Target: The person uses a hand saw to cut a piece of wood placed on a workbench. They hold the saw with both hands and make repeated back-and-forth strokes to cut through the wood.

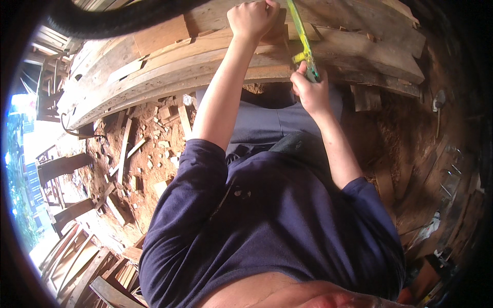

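Observation:
At the top of the head view my left hand (251,19) is closed, knuckles up, over a brown piece of wood (277,34) that lies on the boards; its fingertips are hidden. To the right of it, my right hand (311,92) wraps round the handle of a hacksaw (303,38) with a yellow-green frame. The frame points away from me and leaves the picture at the top edge. Beside the wood, the yellow stub at the saw's near end hangs over the boards. Whether the blade touches the wood I cannot tell.
Long thick boards (169,77) form a bench across the front of me. Wood scraps and offcuts (164,143) litter the dirt floor at left. More timber (77,267) is stacked at lower left. A dark curved band (123,20) crosses the upper left.

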A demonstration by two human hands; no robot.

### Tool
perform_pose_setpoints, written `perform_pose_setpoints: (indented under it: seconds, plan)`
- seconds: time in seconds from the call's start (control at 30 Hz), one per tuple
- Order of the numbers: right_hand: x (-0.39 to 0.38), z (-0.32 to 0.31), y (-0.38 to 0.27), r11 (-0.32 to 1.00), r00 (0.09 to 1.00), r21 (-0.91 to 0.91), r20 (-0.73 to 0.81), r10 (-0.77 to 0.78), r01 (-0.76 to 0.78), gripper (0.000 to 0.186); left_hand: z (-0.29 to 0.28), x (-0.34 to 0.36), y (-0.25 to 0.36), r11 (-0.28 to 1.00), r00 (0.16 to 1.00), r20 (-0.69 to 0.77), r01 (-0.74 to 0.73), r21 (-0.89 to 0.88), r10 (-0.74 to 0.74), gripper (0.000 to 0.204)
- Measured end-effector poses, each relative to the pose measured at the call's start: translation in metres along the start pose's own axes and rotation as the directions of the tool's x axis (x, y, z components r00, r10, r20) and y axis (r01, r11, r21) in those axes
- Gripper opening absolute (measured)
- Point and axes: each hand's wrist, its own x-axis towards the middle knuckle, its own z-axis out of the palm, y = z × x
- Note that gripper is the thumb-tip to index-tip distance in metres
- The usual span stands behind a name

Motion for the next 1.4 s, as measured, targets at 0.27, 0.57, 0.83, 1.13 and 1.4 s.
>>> perform_pose_setpoints:
  seconds: [0.27,0.57,0.83,1.13,1.4]
  plan:
    - [-0.041,-0.016,0.010,1.000,1.000,0.004,0.010,0.020,-0.020,0.019,0.002,0.001,-0.001,0.999,0.997,0.072,0.036,-0.013,-0.035,0.047]
    - [-0.041,-0.014,0.001,0.989,0.991,-0.068,0.032,-0.129,0.131,0.014,-0.003,-0.003,-0.001,0.999,0.999,0.043,-0.003,-0.032,0.004,0.043]
    - [-0.035,-0.010,0.000,0.994,0.998,-0.094,0.010,-0.061,0.061,0.015,-0.019,-0.001,0.006,0.999,0.988,0.150,0.028,-0.031,-0.023,0.038]
    - [-0.032,-0.017,0.010,1.000,1.000,-0.027,-0.016,-0.004,0.003,0.016,-0.147,-0.014,0.025,0.900,1.000,0.015,0.023,-0.435,-0.019,0.032]
    - [-0.033,-0.013,0.011,0.997,1.000,0.070,-0.001,0.026,-0.026,0.020,-0.249,-0.035,0.041,0.777,0.982,-0.116,-0.187,-0.601,0.146,0.027]
